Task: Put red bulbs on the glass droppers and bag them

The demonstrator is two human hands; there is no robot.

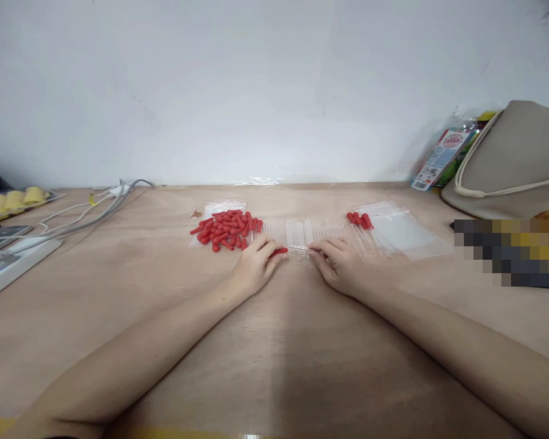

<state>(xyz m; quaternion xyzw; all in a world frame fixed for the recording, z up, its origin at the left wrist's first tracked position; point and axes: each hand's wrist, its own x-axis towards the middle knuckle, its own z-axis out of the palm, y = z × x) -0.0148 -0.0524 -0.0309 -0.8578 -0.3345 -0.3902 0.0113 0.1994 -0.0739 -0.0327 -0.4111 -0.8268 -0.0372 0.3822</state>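
Between the fingers of my left hand [257,263] is a red rubber dropper bulb [281,250], its end pointing right. My right hand [337,263] pinches a clear glass dropper tube [298,248], which lies level and reaches to the bulb. Whether the tube is inside the bulb's mouth I cannot tell. Just behind both hands lies a row of clear glass tubes [302,231]. A pile of loose red bulbs [224,228] is to the left. On the right, several tubes with red bulbs on their ends [360,220] lie side by side.
Clear plastic bags [400,228] lie flat at the right, and another bag [224,206] is under the bulb pile. A power strip [25,262] with cables [96,210] lies at the left. A grey bag [516,158] and a printed package [443,155] stand at the back right.
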